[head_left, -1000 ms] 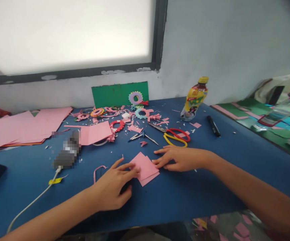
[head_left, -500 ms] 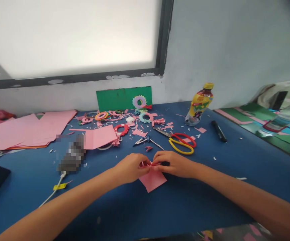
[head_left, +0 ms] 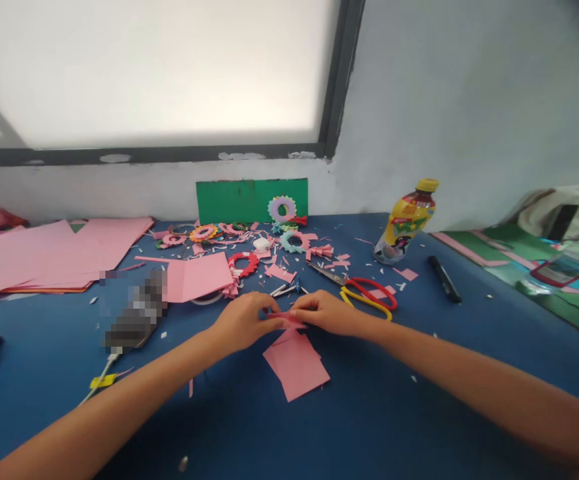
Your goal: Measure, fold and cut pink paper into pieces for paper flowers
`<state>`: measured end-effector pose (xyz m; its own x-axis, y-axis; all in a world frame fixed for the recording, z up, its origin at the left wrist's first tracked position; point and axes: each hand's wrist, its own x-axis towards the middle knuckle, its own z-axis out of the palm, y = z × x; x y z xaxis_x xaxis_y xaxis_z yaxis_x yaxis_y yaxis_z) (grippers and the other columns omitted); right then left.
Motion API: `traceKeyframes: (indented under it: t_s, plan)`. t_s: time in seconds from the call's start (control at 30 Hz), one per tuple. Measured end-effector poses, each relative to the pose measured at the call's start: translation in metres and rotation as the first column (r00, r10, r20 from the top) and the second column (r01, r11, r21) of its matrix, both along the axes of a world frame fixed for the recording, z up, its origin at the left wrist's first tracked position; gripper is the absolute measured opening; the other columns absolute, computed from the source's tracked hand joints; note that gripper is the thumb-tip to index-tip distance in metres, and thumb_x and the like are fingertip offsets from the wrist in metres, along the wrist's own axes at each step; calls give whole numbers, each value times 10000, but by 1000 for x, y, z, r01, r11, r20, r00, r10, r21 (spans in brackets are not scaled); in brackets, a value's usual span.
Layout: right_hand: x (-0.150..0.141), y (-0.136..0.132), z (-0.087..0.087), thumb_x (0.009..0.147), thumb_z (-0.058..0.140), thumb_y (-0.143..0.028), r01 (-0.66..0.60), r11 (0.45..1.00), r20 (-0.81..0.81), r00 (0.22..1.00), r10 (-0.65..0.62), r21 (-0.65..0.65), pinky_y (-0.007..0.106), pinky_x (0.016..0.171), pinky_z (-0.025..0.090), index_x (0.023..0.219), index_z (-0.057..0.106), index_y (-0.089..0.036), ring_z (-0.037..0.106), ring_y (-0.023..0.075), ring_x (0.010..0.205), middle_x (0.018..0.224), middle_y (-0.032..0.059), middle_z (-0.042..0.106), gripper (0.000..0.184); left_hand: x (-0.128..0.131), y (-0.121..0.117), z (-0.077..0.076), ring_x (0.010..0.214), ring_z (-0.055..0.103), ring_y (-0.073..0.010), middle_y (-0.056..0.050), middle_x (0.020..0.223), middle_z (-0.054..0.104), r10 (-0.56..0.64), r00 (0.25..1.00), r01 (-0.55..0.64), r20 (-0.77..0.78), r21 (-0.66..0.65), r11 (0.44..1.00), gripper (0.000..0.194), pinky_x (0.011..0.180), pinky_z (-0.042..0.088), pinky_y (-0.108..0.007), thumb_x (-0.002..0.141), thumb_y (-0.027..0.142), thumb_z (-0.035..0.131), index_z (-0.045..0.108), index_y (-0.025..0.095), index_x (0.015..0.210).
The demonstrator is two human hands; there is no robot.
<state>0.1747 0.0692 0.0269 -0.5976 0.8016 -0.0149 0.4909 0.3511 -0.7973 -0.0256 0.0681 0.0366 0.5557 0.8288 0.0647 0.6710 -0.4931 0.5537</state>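
Between my two hands is a small folded piece of pink paper point(head_left: 288, 318), raised a little above the table. My left hand point(head_left: 243, 322) pinches its left end, thumb below and fingers behind. At its right end my right hand point(head_left: 323, 311) pinches it too, the fingers curled. Just in front of the hands lie pink paper squares point(head_left: 299, 368), overlapping and slightly turned against each other. Scissors point(head_left: 367, 293) with red and yellow handles rest right behind my right forearm, blades pointing back left.
Paper scraps and scalloped paper rings point(head_left: 243, 264) litter the blue table point(head_left: 369, 413). Pink sheets point(head_left: 64, 253) lie at left, near a blurred-out object point(head_left: 139, 310) with a white cable. A tilted-looking drink bottle point(head_left: 407, 220) and black marker point(head_left: 443, 279) are at right; a green card point(head_left: 249, 200) leans against the wall.
The folded pink paper has been lifted and shifted slightly left in both hands. The pink squares in front of it show more fully now. The view has moved a little.
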Motion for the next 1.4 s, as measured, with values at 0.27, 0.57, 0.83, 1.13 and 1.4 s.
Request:
traceKeyframes:
  t_s: [0.27,0.57,0.83,1.13,1.4]
  plan:
    - [-8,1,-19,832,495,-235,105,963,-21,994,-103,249,237,669,432,841,680,-168,600,135,729,810,29,686,198,2,-2,-14,648,556,-131,-9,765,649,79,992,-70,94,-89,994,191,569,412,-230,778,286,502,620,165,867]
    - [-8,4,-22,758,579,-193,156,950,-1,987,-162,270,229,630,413,821,690,-166,588,129,684,767,26,675,131,-3,2,-12,566,563,-130,-1,613,621,111,994,-111,-7,-98,989,164,480,366,-209,766,291,522,606,151,754]
    - [-10,-8,-18,679,651,-247,218,918,100,959,-265,332,211,507,334,633,583,-168,507,101,560,618,-20,585,114,6,-6,-19,559,535,-155,-9,587,570,220,957,-200,-189,120,972,164,492,298,-238,775,237,499,527,168,628]
    - [-5,-19,-28,798,542,-161,134,840,90,973,-212,526,247,662,444,769,592,-172,587,140,713,749,19,635,59,2,-15,-29,602,578,-161,-32,676,600,117,935,33,-334,413,910,228,516,399,-240,876,293,427,547,160,735]
    - [0,-17,-32,876,451,-161,-111,637,163,986,-24,763,291,784,507,900,624,-126,620,172,865,952,80,679,178,-4,-22,-35,742,603,-169,-68,822,638,-111,965,228,-238,548,805,257,634,506,-268,919,232,352,590,140,890]
